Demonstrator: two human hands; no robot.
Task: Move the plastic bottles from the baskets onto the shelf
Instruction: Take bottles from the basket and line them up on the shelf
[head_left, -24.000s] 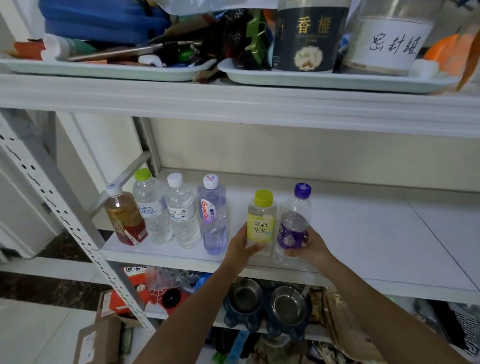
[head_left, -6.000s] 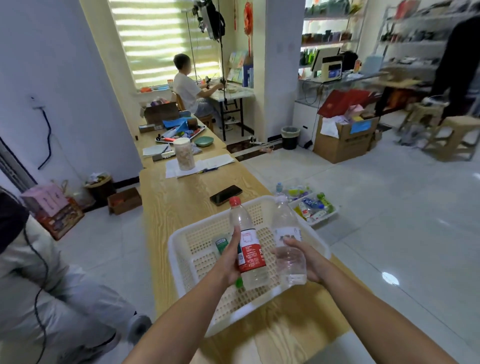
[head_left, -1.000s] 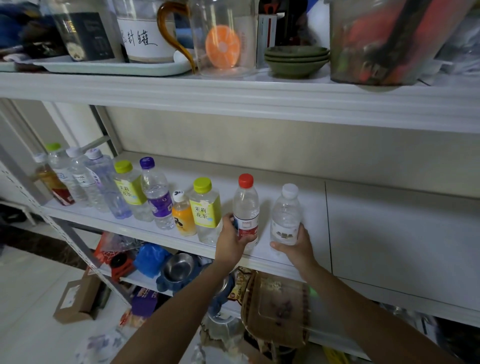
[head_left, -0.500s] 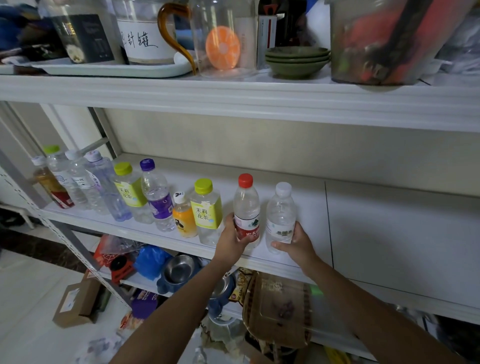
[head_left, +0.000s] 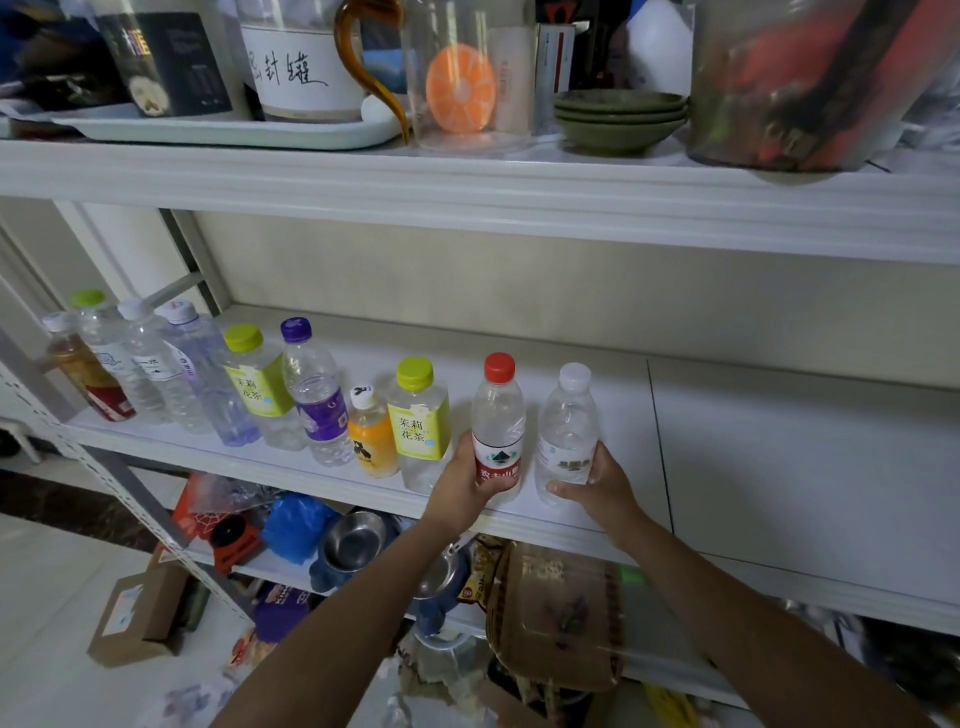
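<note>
Bottles have closed up: the white-capped bottle (head_left: 567, 426), wider out a second ago, now stands just beside the red-capped bottle (head_left: 497, 415) on the shelf (head_left: 779, 467), ending the row. My left hand (head_left: 462, 488) still curls round the red one, my right hand (head_left: 597, 483) round the white; letting go looks next.

Six seconds ago both hands held two bottles over the white basket. Now the left hand (head_left: 460, 488) grips the red-capped water bottle (head_left: 497, 415) on the shelf (head_left: 779, 467), just right of the right-hand yellow-labelled tea bottle (head_left: 420, 431). The right hand (head_left: 597, 486) grips the white-capped clear bottle (head_left: 567, 421) farther right of it. That tea bottle and the small orange drink bottle (head_left: 371, 441) just left of it have arrived since 24 seconds ago.
</note>
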